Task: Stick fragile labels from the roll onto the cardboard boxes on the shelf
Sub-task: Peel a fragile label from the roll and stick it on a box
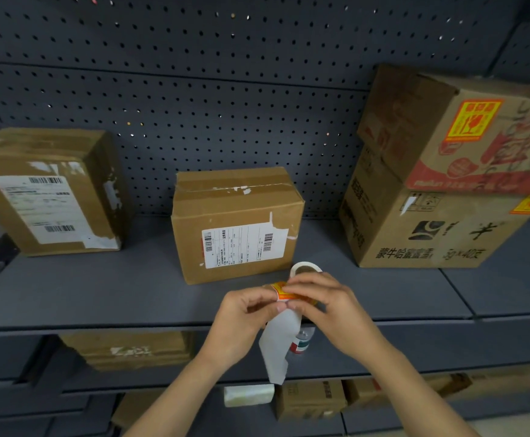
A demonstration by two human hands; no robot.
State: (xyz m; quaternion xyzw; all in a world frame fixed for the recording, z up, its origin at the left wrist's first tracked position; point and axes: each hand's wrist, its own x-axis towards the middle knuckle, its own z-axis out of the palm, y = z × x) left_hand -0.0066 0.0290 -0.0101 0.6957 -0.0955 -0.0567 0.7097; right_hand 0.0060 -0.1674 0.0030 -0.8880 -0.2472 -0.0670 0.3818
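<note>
My left hand (241,313) and my right hand (326,305) meet in front of the shelf's edge and together pinch an orange-and-yellow fragile label (284,293) at the top of a white backing strip (276,345) that hangs down between them. The label roll (304,268) shows just behind my fingers. A middle cardboard box (235,225) with a white shipping label stands right behind the roll. A left cardboard box (49,190) stands further away. At the right, two stacked boxes: the upper box (465,130) and the lower box (430,228) each carry a fragile label.
The grey shelf (99,288) has a dark pegboard back wall (194,89). Lower shelves hold more cardboard boxes (131,348), a small bottle (301,342) and a pale block (247,395).
</note>
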